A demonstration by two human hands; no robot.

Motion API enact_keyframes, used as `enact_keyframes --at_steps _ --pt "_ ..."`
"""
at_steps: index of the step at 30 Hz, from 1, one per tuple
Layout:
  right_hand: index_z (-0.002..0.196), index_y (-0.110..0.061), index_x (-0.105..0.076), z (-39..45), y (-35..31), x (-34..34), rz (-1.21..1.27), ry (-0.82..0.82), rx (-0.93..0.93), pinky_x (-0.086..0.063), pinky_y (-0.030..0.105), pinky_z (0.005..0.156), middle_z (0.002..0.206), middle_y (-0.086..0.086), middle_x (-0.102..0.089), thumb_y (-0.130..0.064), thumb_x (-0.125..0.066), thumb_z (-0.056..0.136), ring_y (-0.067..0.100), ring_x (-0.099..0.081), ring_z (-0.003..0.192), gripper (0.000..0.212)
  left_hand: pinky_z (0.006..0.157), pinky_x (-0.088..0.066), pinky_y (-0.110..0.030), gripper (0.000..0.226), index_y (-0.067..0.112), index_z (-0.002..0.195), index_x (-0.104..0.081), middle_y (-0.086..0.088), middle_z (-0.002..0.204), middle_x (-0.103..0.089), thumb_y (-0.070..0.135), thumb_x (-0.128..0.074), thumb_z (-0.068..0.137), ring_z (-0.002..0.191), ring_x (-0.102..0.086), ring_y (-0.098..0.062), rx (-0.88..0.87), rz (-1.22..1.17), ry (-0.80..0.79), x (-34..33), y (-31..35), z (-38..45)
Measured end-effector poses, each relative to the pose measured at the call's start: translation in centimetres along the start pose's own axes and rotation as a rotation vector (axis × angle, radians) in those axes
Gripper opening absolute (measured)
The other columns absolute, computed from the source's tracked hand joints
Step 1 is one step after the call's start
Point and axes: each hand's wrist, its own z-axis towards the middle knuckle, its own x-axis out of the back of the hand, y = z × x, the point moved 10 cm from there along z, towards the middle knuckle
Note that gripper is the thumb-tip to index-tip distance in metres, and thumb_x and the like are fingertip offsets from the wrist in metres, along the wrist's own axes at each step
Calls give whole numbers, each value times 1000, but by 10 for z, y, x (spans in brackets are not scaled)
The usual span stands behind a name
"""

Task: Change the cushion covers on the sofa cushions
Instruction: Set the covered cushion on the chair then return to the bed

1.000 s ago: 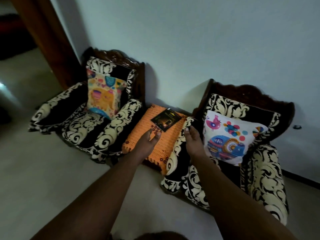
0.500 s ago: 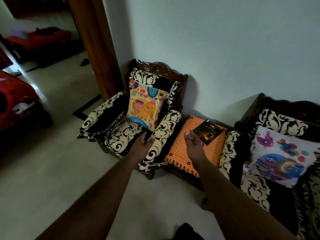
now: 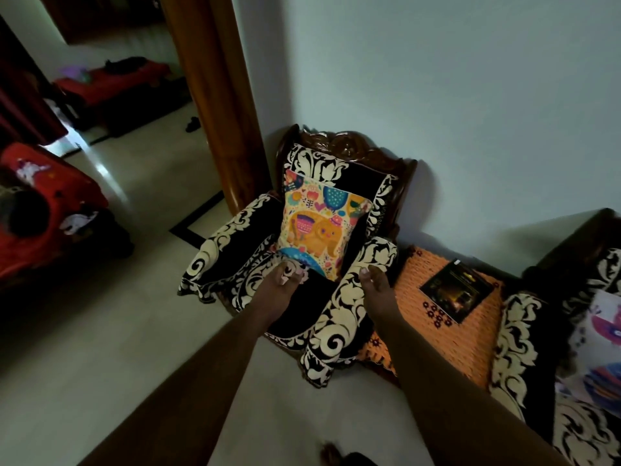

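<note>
- Hands had moved from the side table to the left-hand armchair: half a second earlier the left hand (image 3: 280, 287) hovered over that chair's near armrest and the right hand (image 3: 376, 287) was over the orange woven cloth on the side table (image 3: 447, 334); in this moment both reached into the black-and-cream floral armchair (image 3: 339, 317).
- Left hand's fingertips were at the lower edge of the square yellow cushion printed with an orange elephant (image 3: 321, 230), touching or about to touch it; the fingers lay fairly straight, with no closed hold on the fabric that I could make out.
- Right hand hung over the chair's near armrest just beside the cushion, fingers relaxed and extended, holding nothing.
- Elephant cushion stood propped upright against the chair's backrest, on the seat, with its cover on.
- Compared with a second before, the view had swung left: the second armchair's white cushion with colourful shapes (image 3: 601, 334) had slid to the right edge, and the wooden door frame (image 3: 218, 105) and a red-covered piece of furniture (image 3: 50, 210) beyond had come into sight.
- Dark booklet-like card (image 3: 455, 290) lay on the orange cloth in the same spot as before, untouched.
- Judging by this, the person was turning to the elephant cushion as the one to handle, and the pick-up had not yet been made.
</note>
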Motion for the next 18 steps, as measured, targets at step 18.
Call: enact_keyframes --at_steps 18 --pt "151 -13 -38 146 -35 -128 -114 229 -55 -44 21 71 129 -4 -50 -42 -48 103 6 -53 98 57 114 -35 -40 84 28 157 -25 2 159 -34 70 -50 89 142 -38 -21 -17 36 -310 99 -31 256"
